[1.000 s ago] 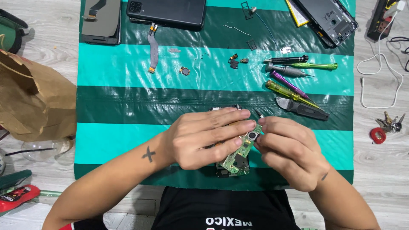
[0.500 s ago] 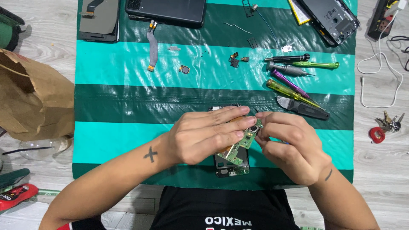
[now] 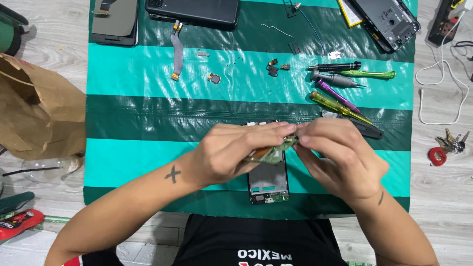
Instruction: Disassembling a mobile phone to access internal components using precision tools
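Circuit board (image 3: 270, 152) pinched between left hand (image 3: 231, 152) and right hand (image 3: 340, 157) fingertips.

i'm sitting at a makeshift phone-repair spot, working on a pale wooden floor (image 3: 443, 207) rather than at a proper shop. a green striped tarp (image 3: 148, 123) is serving as my work surface, with opened phones (image 3: 194, 11), loose flex cables (image 3: 176, 49) and small screwdrivers (image 3: 340, 106) lying across it, and keys (image 3: 451, 143) and a paper bag (image 3: 39, 113) sitting alongside.
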